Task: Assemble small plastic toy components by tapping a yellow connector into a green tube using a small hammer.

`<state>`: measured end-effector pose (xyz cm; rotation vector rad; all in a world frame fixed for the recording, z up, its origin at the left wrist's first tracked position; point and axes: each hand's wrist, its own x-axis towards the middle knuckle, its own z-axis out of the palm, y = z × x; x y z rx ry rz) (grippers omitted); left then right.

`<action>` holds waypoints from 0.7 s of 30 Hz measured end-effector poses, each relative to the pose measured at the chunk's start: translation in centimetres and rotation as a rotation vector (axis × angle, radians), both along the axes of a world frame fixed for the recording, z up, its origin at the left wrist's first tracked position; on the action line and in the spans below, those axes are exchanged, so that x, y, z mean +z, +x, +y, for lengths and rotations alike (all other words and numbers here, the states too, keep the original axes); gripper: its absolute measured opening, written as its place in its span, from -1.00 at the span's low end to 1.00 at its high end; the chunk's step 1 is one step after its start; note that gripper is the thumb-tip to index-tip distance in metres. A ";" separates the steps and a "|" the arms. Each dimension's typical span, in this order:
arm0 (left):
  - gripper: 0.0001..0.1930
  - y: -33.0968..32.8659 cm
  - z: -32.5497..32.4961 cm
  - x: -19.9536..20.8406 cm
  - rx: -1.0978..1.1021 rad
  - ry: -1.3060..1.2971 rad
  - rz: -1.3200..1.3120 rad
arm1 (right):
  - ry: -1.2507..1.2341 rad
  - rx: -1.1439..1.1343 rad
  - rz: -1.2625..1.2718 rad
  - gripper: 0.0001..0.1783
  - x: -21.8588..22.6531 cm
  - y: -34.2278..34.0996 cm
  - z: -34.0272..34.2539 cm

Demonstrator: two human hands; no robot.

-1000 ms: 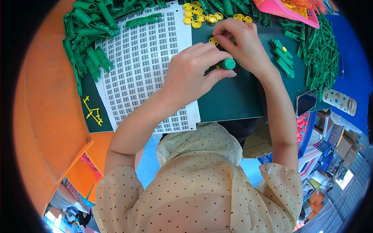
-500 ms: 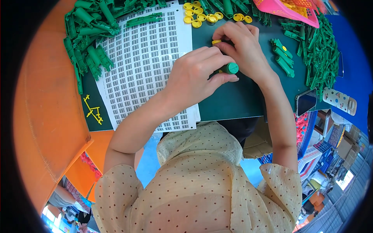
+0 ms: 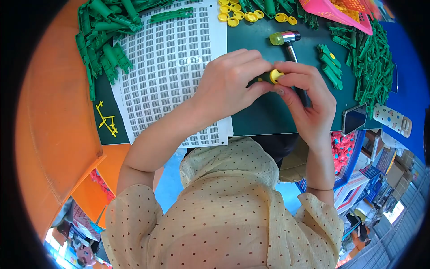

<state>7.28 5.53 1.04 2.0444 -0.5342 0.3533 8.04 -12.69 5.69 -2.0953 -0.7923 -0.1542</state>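
My left hand (image 3: 230, 85) is closed around a small green plastic tube (image 3: 264, 78), most of it covered by the fingers. At the tube's right end sits a round yellow cap (image 3: 277, 75), pinched between the thumb and fingers of my right hand (image 3: 313, 96). The cap touches the tube, but I cannot tell how far it is seated. Just beyond and partly under my right hand lies a small hammer (image 3: 285, 38) with a clear yellow face and a metal head. Several loose yellow caps (image 3: 233, 21) lie at the far middle.
A sticker sheet (image 3: 165, 71) lies under my left forearm. Green plastic parts are heaped at the far left (image 3: 107, 27) and right (image 3: 371, 62). A pink basket (image 3: 333, 13) stands at the back, a phone (image 3: 354, 119) at the right edge, a yellow sprue (image 3: 106, 120) at the left.
My right hand has come back toward me, bringing a yellow cap to the tube's end. The tube has turned in my left hand, and the hammer is now uncovered.
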 end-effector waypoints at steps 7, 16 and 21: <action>-0.75 -0.1 -0.1 -0.5 -0.001 -0.010 0.007 | 0.079 -0.046 0.095 -0.67 -0.3 -0.3 0.5; -0.78 0.0 0.0 -0.3 -0.017 0.004 0.001 | 0.063 -0.085 0.209 -0.64 -0.6 -0.2 0.5; -0.78 0.1 0.1 -0.3 -0.028 0.006 -0.002 | -0.072 -0.066 0.029 -0.67 -0.1 -0.2 0.3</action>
